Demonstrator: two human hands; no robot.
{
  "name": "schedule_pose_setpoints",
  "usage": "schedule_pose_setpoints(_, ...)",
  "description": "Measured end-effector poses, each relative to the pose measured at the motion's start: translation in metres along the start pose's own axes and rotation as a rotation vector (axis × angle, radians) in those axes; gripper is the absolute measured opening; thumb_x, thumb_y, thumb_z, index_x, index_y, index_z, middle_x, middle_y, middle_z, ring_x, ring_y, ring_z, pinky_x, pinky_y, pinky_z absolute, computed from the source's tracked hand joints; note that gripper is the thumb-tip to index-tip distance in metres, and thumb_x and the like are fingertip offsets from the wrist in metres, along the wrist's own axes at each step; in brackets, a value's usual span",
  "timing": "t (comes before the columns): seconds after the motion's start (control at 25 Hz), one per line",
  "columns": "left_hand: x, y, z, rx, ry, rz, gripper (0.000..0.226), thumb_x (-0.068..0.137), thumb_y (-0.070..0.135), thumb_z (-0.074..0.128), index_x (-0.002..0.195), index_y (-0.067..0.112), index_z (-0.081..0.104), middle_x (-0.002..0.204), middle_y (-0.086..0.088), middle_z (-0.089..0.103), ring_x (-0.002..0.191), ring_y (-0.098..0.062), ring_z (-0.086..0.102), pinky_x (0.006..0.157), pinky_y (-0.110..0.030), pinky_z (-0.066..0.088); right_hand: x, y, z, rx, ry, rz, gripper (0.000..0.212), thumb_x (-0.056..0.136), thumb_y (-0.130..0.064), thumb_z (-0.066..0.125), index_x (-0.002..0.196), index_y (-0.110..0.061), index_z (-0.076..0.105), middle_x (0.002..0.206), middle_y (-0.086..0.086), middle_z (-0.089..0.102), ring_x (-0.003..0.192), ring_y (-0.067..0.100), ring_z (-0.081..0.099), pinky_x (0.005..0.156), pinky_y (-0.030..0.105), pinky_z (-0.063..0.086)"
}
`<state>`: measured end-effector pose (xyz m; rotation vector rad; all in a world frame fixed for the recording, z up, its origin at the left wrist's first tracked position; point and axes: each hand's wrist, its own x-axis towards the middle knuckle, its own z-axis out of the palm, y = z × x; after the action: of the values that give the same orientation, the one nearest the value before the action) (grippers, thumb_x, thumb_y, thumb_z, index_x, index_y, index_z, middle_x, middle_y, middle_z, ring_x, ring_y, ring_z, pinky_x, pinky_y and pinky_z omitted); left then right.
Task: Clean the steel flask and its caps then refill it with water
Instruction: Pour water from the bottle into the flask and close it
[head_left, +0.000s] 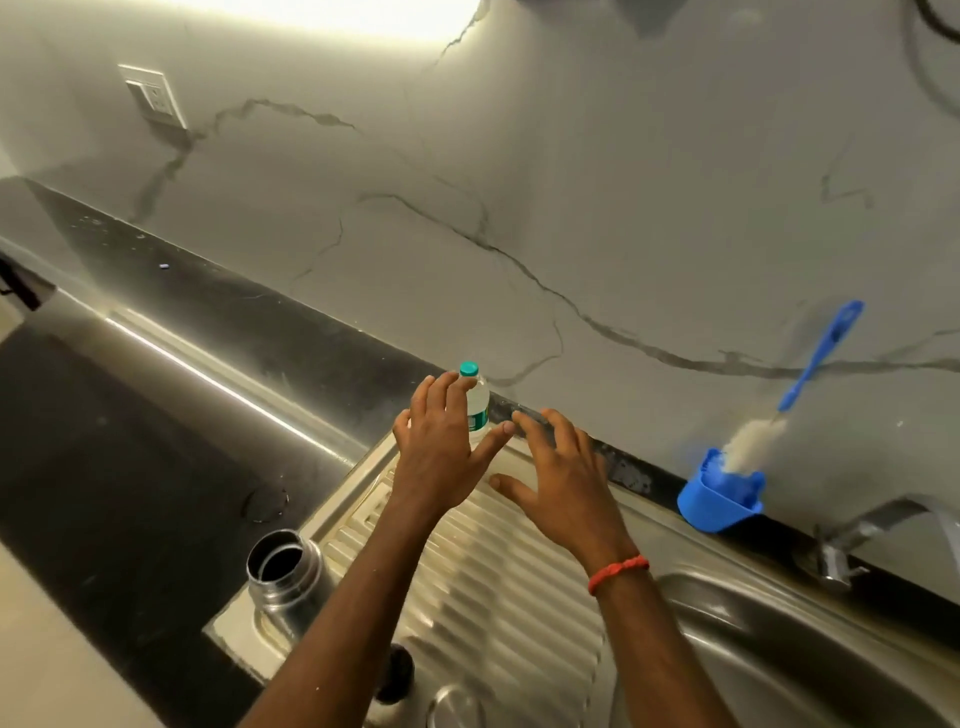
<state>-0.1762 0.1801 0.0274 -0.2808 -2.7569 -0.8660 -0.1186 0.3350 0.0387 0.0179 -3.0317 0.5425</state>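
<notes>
The steel flask (284, 577) stands uncapped on the left corner of the ribbed steel drainboard (498, 613). A dark cap (395, 673) and a steel cap (453, 706) lie near the drainboard's front edge, partly behind my left forearm. A small clear water bottle (477, 402) with a teal lid stands at the back by the wall. My left hand (441, 447) reaches toward it with fingers spread, just in front of the bottle, holding nothing. My right hand (561, 478), a red thread round its wrist, hovers open to the right of it above the drainboard.
A blue holder (719, 496) on the wall carries a blue-handled bottle brush (810, 374). The sink bowl (810, 660) and tap (862, 530) lie at the right. Black countertop (130, 441) stretches left. A wall socket (153, 96) sits high on the marble backsplash.
</notes>
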Motion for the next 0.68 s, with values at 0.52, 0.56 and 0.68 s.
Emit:
schedule_pose_setpoints(0.52, 0.093, -0.04, 0.057, -0.262, -0.042, -0.112, 0.039, 0.098, 0.019, 0.063, 0.137, 0.017, 0.058, 0.131, -0.002, 0.065, 0.118, -0.016, 0.061, 0.094, -0.017, 0.043, 0.126, -0.006, 0.075, 0.322, -0.096, 0.152, 0.091, 0.087, -0.041, 0.073, 0.155, -0.033, 0.014, 0.16, 0.0, 0.025, 0.146, 0.024, 0.027, 0.114, 0.045, 0.036)
schedule_pose_setpoints(0.56, 0.093, -0.04, 0.058, -0.264, -0.014, -0.098, 0.034, 0.097, 0.018, 0.064, 0.131, 0.016, 0.062, 0.125, -0.001, 0.068, 0.11, -0.011, 0.062, 0.089, -0.011, 0.04, 0.132, -0.004, 0.081, 0.377, -0.104, 0.165, 0.088, 0.087, -0.037, 0.073, 0.154, -0.033, 0.017, 0.158, 0.0, 0.03, 0.144, 0.024, 0.03, 0.113, 0.044, 0.038)
schedule_pose_setpoints(0.68, 0.088, -0.035, 0.059, -0.211, -0.009, -0.017, 0.029, 0.096, 0.022, 0.066, 0.124, 0.017, 0.065, 0.119, 0.0, 0.07, 0.104, -0.008, 0.059, 0.085, -0.012, 0.041, 0.136, 0.002, 0.093, 0.683, -0.082, 0.243, 0.068, 0.089, -0.026, 0.073, 0.145, -0.032, 0.034, 0.136, -0.007, 0.052, 0.126, 0.018, 0.052, 0.089, 0.02, 0.05)
